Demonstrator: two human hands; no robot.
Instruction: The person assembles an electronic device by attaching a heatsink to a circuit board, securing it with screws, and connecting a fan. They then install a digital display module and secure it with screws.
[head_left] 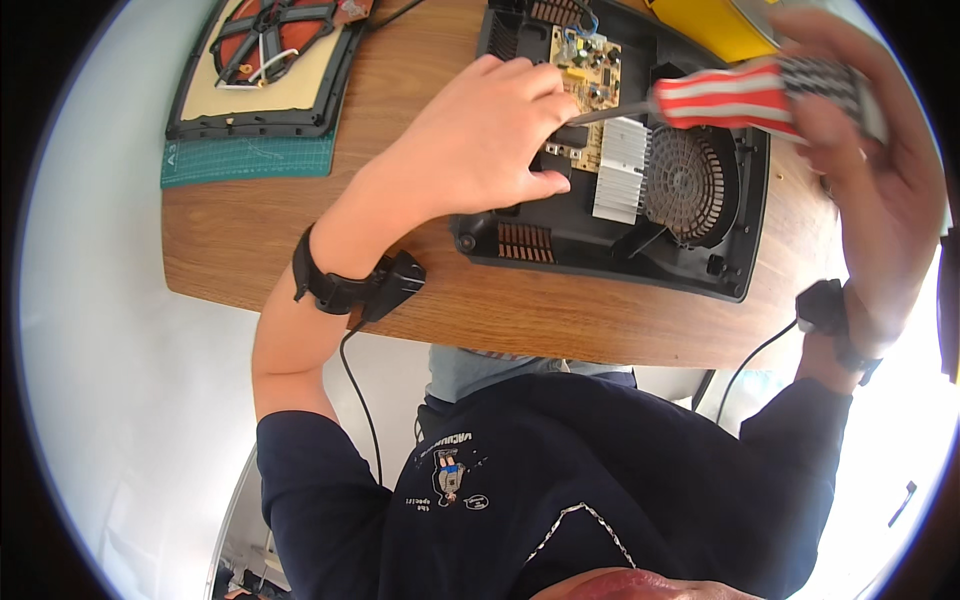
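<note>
Housing: black appliance shell [560, 235], open, holding a yellow circuit board [590, 75], finned heatsink [620, 168] and round fan [685, 185].
Left hand [480, 140]: fingers curled, resting on the board.
Right hand [870, 160]: closed around a red-striped screwdriver [730, 100], tip at the board.
Surface: wooden table [260, 230]; green cutting mat [250, 160] beyond.

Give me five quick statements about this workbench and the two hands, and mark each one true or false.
1. The right hand holds a screwdriver with a red and white striped handle. True.
2. The left hand rests on the black casing by the circuit board. True.
3. The screwdriver's tip points at the green cutting mat. False: it points toward the circuit board, by the left hand's fingers.
4. The round fan grille lies to the left of the heat sink. False: it lies to its right.
5. Both wrists carry black straps. True.
</note>
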